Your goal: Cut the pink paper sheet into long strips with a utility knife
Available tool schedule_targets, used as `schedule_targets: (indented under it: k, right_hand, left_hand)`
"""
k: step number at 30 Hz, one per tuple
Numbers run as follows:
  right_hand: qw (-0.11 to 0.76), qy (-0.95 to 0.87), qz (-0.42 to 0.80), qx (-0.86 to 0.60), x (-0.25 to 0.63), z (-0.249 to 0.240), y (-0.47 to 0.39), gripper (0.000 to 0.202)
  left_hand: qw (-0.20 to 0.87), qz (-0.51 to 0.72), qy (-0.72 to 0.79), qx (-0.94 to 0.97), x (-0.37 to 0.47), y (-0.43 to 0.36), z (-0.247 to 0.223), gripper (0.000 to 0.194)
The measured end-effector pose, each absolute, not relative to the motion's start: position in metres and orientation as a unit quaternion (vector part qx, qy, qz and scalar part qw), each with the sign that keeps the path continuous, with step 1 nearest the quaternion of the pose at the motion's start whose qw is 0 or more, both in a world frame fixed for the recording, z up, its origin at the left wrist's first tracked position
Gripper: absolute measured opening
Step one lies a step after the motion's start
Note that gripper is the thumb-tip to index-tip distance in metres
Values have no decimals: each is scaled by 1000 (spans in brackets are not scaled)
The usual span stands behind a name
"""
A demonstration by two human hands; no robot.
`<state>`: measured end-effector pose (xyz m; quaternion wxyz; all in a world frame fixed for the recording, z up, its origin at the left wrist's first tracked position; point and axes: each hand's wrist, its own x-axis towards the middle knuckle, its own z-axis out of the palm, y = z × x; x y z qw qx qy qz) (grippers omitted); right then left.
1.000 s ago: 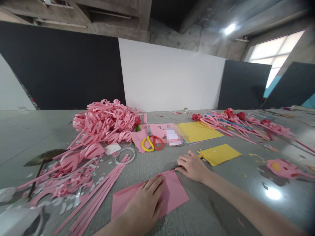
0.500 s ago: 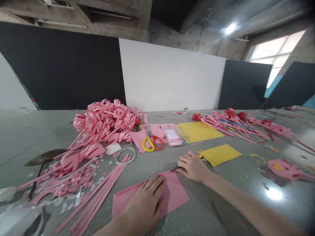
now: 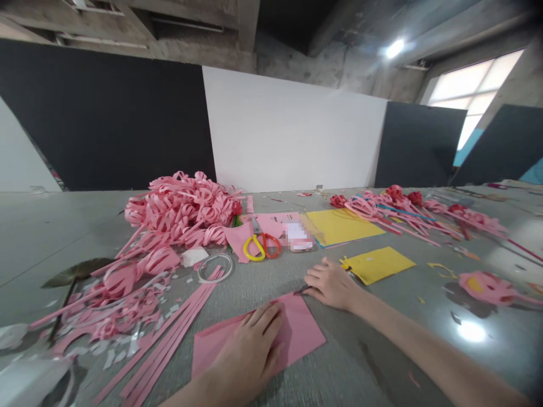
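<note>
A sheet of pink paper (image 3: 303, 328) lies on the grey floor before me, with a folded or layered strip along its far edge. My left hand (image 3: 250, 345) rests flat on the paper, fingers stretched and pressing it down. At the far right corner of the sheet, my right hand (image 3: 331, 285) is closed around a craft knife (image 3: 302, 289). Only the knife's slim dark tip shows, touching the paper's edge; the fingers hide most of the rest. Beyond the hands lie scissors (image 3: 255, 249) with one yellow and one red handle.
Left of the paper are cut pink strips (image 3: 178, 333), a roll of clear tape (image 3: 215, 268), paper scraps and a large heap of pink paper flowers (image 3: 182, 206). A yellow packet (image 3: 382, 265) and yellow sheets (image 3: 343, 226) lie to the right. A phone (image 3: 299, 236) lies beyond the hands.
The view has shifted very slightly. Both hands stay nearly in place, with the knife tip still at the paper's far corner.
</note>
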<state>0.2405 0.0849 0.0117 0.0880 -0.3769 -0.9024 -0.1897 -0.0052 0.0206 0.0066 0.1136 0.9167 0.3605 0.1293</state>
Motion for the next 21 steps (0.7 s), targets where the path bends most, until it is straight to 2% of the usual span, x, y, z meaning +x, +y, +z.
schedule_targets:
  k: [21]
  right_hand:
    - [81, -909, -172, -371, 249, 11, 88, 28]
  left_hand:
    - [113, 121, 363, 917, -4, 21, 7, 47]
